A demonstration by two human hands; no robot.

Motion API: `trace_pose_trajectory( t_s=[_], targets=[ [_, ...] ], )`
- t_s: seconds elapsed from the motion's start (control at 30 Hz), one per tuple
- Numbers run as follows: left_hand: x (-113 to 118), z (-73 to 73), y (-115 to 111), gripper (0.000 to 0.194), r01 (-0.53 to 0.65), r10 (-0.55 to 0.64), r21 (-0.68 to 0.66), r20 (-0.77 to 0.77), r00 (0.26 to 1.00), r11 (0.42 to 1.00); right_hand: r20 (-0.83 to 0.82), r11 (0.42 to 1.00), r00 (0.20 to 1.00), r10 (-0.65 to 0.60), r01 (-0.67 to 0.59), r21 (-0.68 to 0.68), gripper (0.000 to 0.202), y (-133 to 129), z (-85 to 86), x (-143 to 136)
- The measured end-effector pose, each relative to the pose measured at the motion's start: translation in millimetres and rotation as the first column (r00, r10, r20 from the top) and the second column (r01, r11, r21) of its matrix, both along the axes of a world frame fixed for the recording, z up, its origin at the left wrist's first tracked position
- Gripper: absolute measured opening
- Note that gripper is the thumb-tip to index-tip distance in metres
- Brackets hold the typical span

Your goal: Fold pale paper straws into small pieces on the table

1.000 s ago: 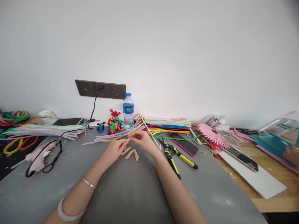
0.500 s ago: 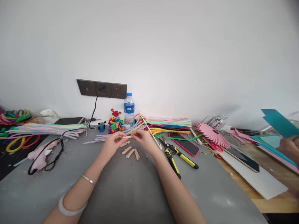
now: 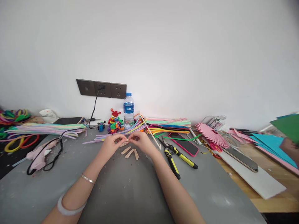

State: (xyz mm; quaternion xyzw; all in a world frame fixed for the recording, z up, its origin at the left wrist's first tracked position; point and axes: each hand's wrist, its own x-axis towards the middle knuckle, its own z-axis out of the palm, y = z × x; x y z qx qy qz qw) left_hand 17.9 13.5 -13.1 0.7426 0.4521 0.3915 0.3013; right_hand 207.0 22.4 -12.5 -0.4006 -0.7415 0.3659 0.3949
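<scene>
My left hand [image 3: 113, 143] and my right hand [image 3: 140, 141] meet fingertip to fingertip above the grey mat [image 3: 126, 193]. Both are closed in a pinch on something small and pale between them, mostly hidden by the fingers. Just below lie several short wooden pieces: one [image 3: 126, 150] slants alone, and two others [image 3: 136, 154] form a narrow V. To the right of my right hand, a thin white stick [image 3: 149, 130] leans toward the pliers with yellow and black handles [image 3: 171, 161].
A water bottle [image 3: 129, 110] stands by the wall beside pipe-cleaner figures [image 3: 115, 121]. Left is a pink glue gun [image 3: 38, 158] with a black cord. Right are a pink-edged phone [image 3: 184, 144], a pink paper fan [image 3: 212, 135], coloured paper [image 3: 275, 147] and another person's hand [image 3: 291, 151].
My fingertips have dipped slightly, and the pale piece between them shows less. At the far right, the other person's hand has shifted, and a green sheet now shows where teal paper was.
</scene>
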Motion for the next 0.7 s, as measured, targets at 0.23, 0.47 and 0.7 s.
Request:
trace_pose_trajectory(
  t_s=[0.23,0.47,0.7],
  targets=[
    [-3,-16.0,8,0.028,-0.023,0.038,0.076,-0.207,0.978,0.997,0.081,0.981,0.984,-0.162,0.169,-0.096,0.004,4,-0.9,10],
    [-1,-20.0,4,0.026,0.004,-0.010,-0.019,-0.306,0.952,1.000,0.381,0.960,0.891,-0.248,0.278,-0.025,0.006,8,-15.4,9],
    [2,-16.6,2,0.024,0.004,-0.008,-0.011,-0.370,0.929,1.000,0.382,0.966,0.888,-0.257,0.229,0.117,0.009,2,-7.3,3]
  ],
)
